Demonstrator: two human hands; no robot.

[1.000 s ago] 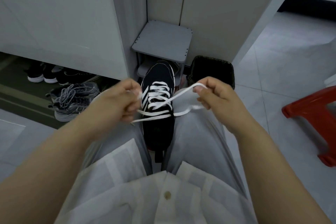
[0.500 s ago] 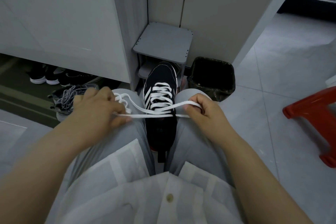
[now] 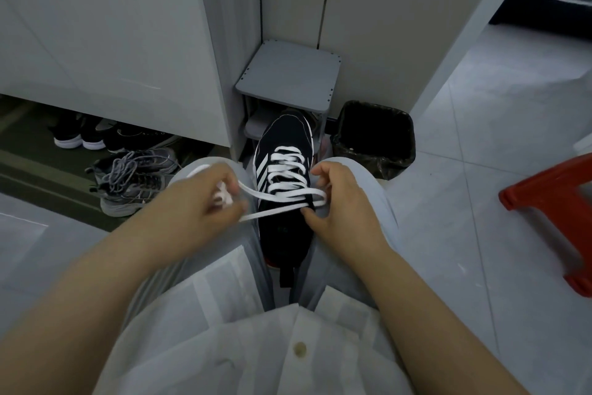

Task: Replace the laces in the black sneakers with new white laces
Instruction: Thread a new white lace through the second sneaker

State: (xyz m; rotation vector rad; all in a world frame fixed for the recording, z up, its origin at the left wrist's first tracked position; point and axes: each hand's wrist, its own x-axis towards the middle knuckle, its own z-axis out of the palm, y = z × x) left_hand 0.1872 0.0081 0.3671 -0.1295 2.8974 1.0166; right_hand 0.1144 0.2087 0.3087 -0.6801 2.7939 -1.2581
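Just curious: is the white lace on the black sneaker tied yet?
Untied: left hand and right hand each hold loose white lace.

Black sneaker (image 3: 285,234) sat wedged between the person's knees, toe pointing away, directly between both hands. White lace (image 3: 282,176) was threaded through most eyelets. Left hand (image 3: 195,212) gripped two lace strands, fingers curled, loose lace bunched in the palm. Right hand (image 3: 342,205) pinched the lace at the sneaker's right edge. The strands ran taut from hand to hand across the tongue. Grey sneakers (image 3: 134,180) lay just beyond the left hand, a black bin (image 3: 374,138) beyond the right hand, a red stool (image 3: 551,202) well off to its right.
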